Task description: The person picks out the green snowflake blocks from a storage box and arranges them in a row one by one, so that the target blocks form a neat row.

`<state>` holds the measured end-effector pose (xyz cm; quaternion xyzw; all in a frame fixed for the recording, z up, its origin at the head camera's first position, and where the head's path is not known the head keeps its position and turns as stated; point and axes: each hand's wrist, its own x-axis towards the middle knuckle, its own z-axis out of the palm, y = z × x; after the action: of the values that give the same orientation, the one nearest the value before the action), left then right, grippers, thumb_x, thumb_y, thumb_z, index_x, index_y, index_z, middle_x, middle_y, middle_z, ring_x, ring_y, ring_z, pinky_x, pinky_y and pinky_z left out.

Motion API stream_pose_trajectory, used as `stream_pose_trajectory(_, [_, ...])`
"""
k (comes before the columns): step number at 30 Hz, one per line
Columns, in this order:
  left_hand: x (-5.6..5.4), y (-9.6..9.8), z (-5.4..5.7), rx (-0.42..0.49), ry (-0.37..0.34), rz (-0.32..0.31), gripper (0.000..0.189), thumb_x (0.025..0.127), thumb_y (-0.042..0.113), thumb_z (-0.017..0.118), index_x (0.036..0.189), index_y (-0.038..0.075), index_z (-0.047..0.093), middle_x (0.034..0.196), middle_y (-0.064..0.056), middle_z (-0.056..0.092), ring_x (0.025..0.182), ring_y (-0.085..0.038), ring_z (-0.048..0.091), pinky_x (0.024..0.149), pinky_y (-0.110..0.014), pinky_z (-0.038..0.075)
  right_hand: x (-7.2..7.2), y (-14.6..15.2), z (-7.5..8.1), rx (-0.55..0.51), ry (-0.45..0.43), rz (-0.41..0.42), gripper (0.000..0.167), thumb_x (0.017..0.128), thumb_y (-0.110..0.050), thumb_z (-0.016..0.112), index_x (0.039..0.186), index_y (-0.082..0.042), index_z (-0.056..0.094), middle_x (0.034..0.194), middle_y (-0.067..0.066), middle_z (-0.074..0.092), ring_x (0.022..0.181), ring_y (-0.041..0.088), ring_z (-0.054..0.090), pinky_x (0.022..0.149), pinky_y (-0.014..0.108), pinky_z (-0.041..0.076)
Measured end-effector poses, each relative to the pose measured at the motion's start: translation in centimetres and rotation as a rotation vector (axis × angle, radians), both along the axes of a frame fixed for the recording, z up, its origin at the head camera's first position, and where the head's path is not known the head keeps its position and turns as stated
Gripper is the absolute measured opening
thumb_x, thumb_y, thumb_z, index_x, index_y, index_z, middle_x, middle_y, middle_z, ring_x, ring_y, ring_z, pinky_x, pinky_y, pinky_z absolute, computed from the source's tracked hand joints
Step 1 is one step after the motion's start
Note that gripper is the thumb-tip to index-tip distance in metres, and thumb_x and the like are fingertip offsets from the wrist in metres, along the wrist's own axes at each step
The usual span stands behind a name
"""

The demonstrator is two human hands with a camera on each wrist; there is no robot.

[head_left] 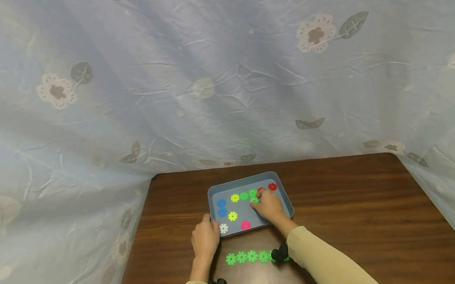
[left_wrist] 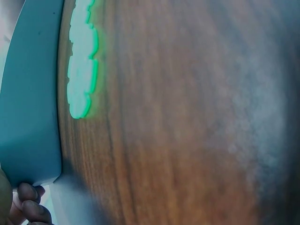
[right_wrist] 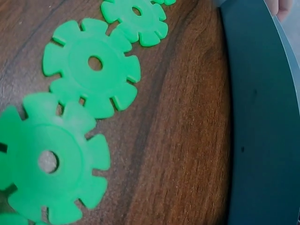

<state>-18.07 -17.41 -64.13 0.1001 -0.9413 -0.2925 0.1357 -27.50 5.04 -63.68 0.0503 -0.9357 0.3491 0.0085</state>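
A shallow grey-blue tray [head_left: 241, 183] holds several notched plastic snowflake discs lying flat. My left hand [head_left: 205, 238] grips the tray's near left corner, its curled fingertips [left_wrist: 33, 206] showing at the tray's end wall in the left wrist view. Over the tray's right half reaches my right hand [head_left: 269, 206], with thumb and index finger either side of a green disc [head_left: 254, 200]. In front of the tray lies a row of green discs [head_left: 252, 256], overlapping edge to edge; its right end is partly hidden behind the right wrist camera.
Also in the tray are blue discs [head_left: 221, 203], yellow discs [head_left: 232, 216], red discs [head_left: 272, 186], a white disc [head_left: 224, 228] and a pink disc [head_left: 245, 225]. The brown wooden table [head_left: 351, 212] extends to both sides. A patterned curtain [head_left: 223, 92] hangs behind it.
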Motion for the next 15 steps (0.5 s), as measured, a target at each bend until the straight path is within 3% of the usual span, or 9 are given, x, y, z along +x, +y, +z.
stream_pose_trajectory(10, [0.1, 0.0, 0.3, 0.0, 0.0, -0.001, 0.024, 0.099, 0.014, 0.063, 0.113, -0.004, 0.07, 0.067, -0.012, 0.063, 0.048, -0.021, 0.049, 0.044, -0.04, 0.042, 0.4, 0.5, 0.7, -0.106, -0.005, -0.019, 0.02, 0.087, -0.014, 0.082, 0.099, -0.004, 0.07, 0.082, 0.001, 0.066, 0.077, 0.019, 0.062, 0.073, 0.041, 0.051])
stream_pose_trajectory(15, [0.1, 0.0, 0.3, -0.004, -0.007, -0.002, 0.025, 0.099, 0.014, 0.064, 0.115, -0.004, 0.07, 0.069, -0.013, 0.064, 0.047, -0.02, 0.048, 0.043, -0.039, 0.041, 0.9, 1.2, 1.4, -0.167, -0.008, -0.029, 0.018, 0.088, -0.015, 0.081, 0.101, -0.007, 0.072, 0.082, 0.0, 0.067, 0.077, 0.017, 0.062, 0.072, 0.04, 0.05])
